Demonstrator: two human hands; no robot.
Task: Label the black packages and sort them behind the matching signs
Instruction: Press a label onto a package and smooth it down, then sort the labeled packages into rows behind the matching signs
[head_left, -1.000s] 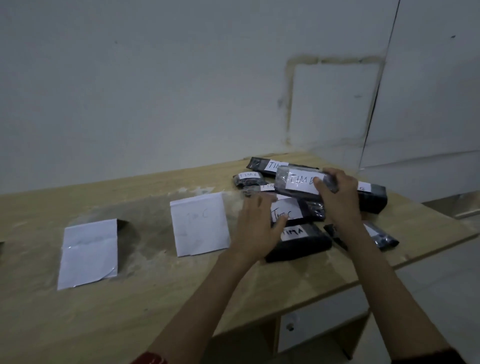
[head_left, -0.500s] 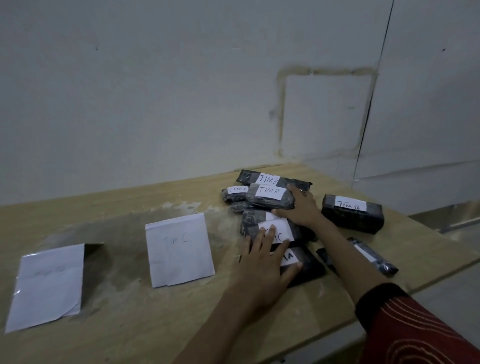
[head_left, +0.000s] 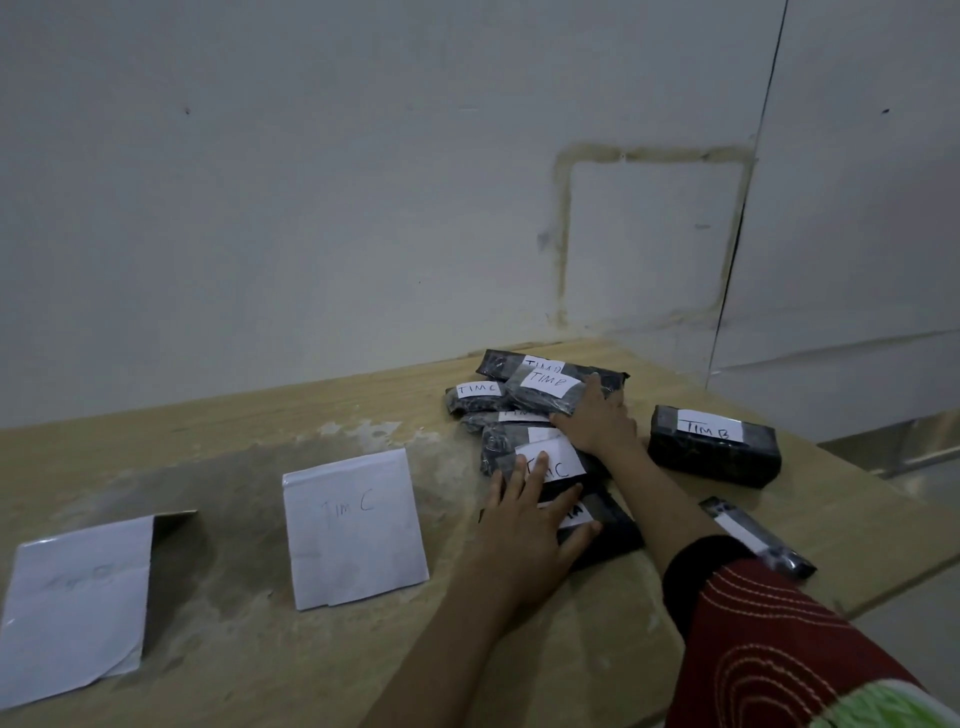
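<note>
1. Head view: wooden desk (head_left: 234, 670) stood against a pale wall (head_left: 311, 208), with the black packages clustered at its right rear.
2. Left hand (head_left: 524, 525) lay flat, fingers straight and spread. Its fingertips pressed the label of a TIM C package (head_left: 558, 465); palm and thumb sat on a package (head_left: 605, 525) underneath, whose label was mostly covered, only an "A" readable.
3. Right hand (head_left: 597, 421) gripped the right end of the top TIM B package (head_left: 543, 395), thumb along its near edge and fingers over the far side. That package rested on the pile.
4. Behind it, partly covered: a rear TIM B package (head_left: 498, 364). Just left of it: a small TIM C package (head_left: 475, 397). Another package lay under these, label mostly hidden.
5. A boxy TIM B package (head_left: 714, 449) sat alone on the desk to the right of the right wrist, apart from the pile.
6. A slim package (head_left: 753, 535) lay near the desk's right edge, angled, label text unreadable.
7. Signs were folded white papers standing on the desk: the TIM C sign (head_left: 358, 551) just left of the left hand, and a second sign (head_left: 78, 597) well left of that, writing too faint to read.
8. No package lay behind either sign; all were to the right of the TIM C sign.
9. Right forearm wore a red patterned sleeve (head_left: 769, 644).
</note>
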